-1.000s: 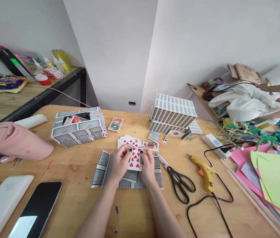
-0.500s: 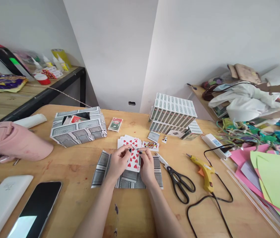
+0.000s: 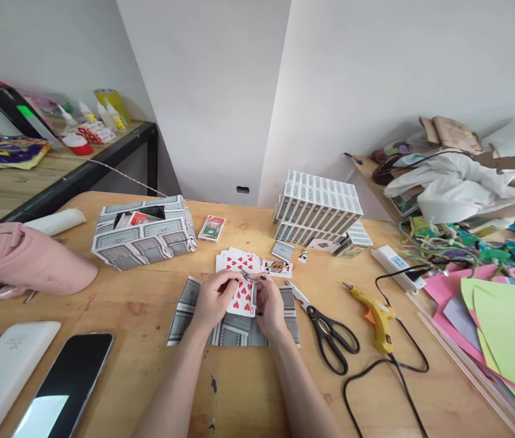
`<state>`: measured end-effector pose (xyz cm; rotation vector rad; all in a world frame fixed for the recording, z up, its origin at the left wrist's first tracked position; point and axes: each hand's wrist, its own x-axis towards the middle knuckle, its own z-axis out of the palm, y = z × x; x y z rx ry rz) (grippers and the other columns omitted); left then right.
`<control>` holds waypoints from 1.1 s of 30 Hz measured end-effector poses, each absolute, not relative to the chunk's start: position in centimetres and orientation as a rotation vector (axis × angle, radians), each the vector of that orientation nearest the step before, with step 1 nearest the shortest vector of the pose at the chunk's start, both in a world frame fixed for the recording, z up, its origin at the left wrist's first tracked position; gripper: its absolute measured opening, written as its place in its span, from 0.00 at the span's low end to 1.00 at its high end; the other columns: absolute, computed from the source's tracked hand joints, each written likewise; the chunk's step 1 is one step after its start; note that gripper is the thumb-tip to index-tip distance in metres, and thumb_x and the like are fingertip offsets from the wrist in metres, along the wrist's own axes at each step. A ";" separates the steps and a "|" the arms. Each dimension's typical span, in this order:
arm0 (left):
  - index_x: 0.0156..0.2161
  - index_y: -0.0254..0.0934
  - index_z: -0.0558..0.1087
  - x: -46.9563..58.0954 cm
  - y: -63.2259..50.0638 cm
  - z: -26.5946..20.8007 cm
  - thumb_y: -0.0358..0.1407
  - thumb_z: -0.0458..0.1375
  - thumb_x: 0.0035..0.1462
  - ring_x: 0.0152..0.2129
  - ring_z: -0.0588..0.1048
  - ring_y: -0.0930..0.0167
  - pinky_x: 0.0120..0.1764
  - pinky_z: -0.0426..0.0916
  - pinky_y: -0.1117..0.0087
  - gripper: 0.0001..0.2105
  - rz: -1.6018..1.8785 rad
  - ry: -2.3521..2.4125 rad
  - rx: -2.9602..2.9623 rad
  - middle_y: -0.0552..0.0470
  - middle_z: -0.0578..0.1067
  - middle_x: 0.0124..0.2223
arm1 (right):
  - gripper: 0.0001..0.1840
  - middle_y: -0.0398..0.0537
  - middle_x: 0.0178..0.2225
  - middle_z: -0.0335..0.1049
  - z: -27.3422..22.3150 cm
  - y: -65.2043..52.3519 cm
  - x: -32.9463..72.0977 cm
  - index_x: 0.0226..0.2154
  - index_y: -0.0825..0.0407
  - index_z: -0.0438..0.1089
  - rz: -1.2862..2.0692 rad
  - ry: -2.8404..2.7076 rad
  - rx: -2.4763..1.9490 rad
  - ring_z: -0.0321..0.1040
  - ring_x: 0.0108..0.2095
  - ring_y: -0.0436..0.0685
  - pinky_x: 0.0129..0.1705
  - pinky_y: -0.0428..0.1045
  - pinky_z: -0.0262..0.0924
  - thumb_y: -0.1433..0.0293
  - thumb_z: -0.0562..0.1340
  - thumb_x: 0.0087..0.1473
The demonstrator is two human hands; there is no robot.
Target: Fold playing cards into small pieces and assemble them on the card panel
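Between both hands is a playing card (image 3: 241, 299), a nine of hearts face up, with its far edge bent up so a bit of grey back shows. My left hand (image 3: 214, 299) is closed, pinching the card's far left side. My right hand (image 3: 270, 304) is closed on the far right corner, fingers curled along its right edge. Beneath lies a flat panel of grey-backed cards (image 3: 184, 313), partly hidden by my hands. Just beyond my fingers are a pile of loose cards (image 3: 238, 260) and a face card (image 3: 276, 268).
Black-handled scissors (image 3: 325, 334) and a yellow glue gun (image 3: 378, 319) with its cord lie right. A card-covered box (image 3: 145, 237), red-and-green card pack (image 3: 212, 229) and stacked card boxes (image 3: 319, 210) stand behind. Left are a pink tumbler (image 3: 33, 258) and phone (image 3: 66, 383).
The card's far edge is bent over more, showing its grey back. My right fingers have curled in further and my left thumb has slipped from sight.
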<state>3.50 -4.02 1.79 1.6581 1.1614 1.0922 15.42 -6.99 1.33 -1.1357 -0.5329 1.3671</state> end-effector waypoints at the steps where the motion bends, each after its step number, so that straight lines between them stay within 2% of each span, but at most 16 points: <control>1: 0.31 0.39 0.74 3.3 -3.9 1.7 0.33 0.51 0.51 0.34 0.73 0.69 0.39 0.65 0.70 0.09 1.075 1.148 1.689 0.51 0.76 0.34 | 0.13 0.36 0.16 0.53 1.2 -6.9 15.4 0.28 0.51 0.63 1.370 -0.532 -1.163 0.47 0.14 0.47 0.15 0.43 0.42 0.58 0.54 0.47; 5: 0.32 0.40 0.75 2.7 -3.5 1.7 0.32 0.51 0.51 0.36 0.73 0.68 0.44 0.65 0.66 0.10 1.046 1.149 1.726 0.51 0.77 0.36 | 0.18 0.32 0.13 0.47 0.6 -6.6 15.6 0.26 0.50 0.59 1.435 -0.613 -1.231 0.40 0.12 0.44 0.13 0.42 0.36 0.53 0.59 0.44; 11: 0.30 0.39 0.76 2.2 -3.3 2.0 0.32 0.53 0.47 0.33 0.74 0.68 0.41 0.67 0.67 0.09 1.003 1.162 1.552 0.51 0.78 0.34 | 0.21 0.29 0.12 0.43 0.4 -6.6 15.9 0.22 0.49 0.51 1.580 -0.715 -1.144 0.36 0.10 0.42 0.13 0.42 0.31 0.52 0.60 0.42; 14: 0.33 0.38 0.77 2.2 -3.4 2.2 0.33 0.53 0.48 0.35 0.74 0.66 0.41 0.68 0.67 0.10 0.953 1.137 1.416 0.50 0.78 0.36 | 0.20 0.30 0.12 0.46 0.3 -6.7 15.7 0.22 0.49 0.52 1.471 -0.755 -1.179 0.39 0.11 0.43 0.14 0.42 0.35 0.53 0.59 0.44; 19: 0.44 0.35 0.72 3.3 -3.7 1.9 0.37 0.50 0.52 0.38 0.73 0.66 0.41 0.67 0.67 0.16 1.007 1.006 1.219 0.47 0.76 0.40 | 0.15 0.35 0.14 0.53 0.0 -6.9 15.1 0.24 0.49 0.58 1.232 -0.900 -1.298 0.46 0.13 0.46 0.16 0.44 0.42 0.55 0.56 0.48; 21: 0.41 0.35 0.73 3.9 -3.9 1.5 0.39 0.56 0.49 0.36 0.73 0.67 0.38 0.67 0.70 0.15 1.031 1.122 1.282 0.48 0.76 0.39 | 0.13 0.36 0.16 0.55 -0.1 -7.1 15.0 0.25 0.49 0.60 1.134 -0.948 -1.329 0.48 0.15 0.48 0.18 0.44 0.45 0.58 0.56 0.49; 23: 0.37 0.35 0.74 4.3 -4.0 1.0 0.41 0.57 0.48 0.30 0.73 0.69 0.32 0.66 0.72 0.13 1.007 1.231 1.340 0.50 0.76 0.33 | 0.12 0.38 0.17 0.56 -0.2 -7.2 15.0 0.24 0.50 0.60 1.052 -0.984 -1.350 0.50 0.18 0.49 0.20 0.44 0.47 0.59 0.56 0.50; 30: 0.31 0.35 0.74 4.5 -4.2 0.9 0.42 0.52 0.53 0.26 0.71 0.71 0.29 0.63 0.75 0.13 1.061 1.318 1.407 0.52 0.75 0.27 | 0.11 0.39 0.19 0.58 0.7 -7.3 15.1 0.22 0.51 0.60 0.946 -1.104 -1.335 0.53 0.22 0.49 0.26 0.45 0.51 0.64 0.55 0.51; 33: 0.29 0.35 0.73 4.7 -4.4 1.0 0.42 0.50 0.55 0.23 0.69 0.72 0.27 0.61 0.75 0.14 1.047 1.378 1.444 0.53 0.73 0.24 | 0.12 0.38 0.17 0.57 0.7 -7.4 15.1 0.21 0.50 0.60 0.988 -1.066 -1.328 0.53 0.20 0.49 0.24 0.45 0.50 0.62 0.56 0.50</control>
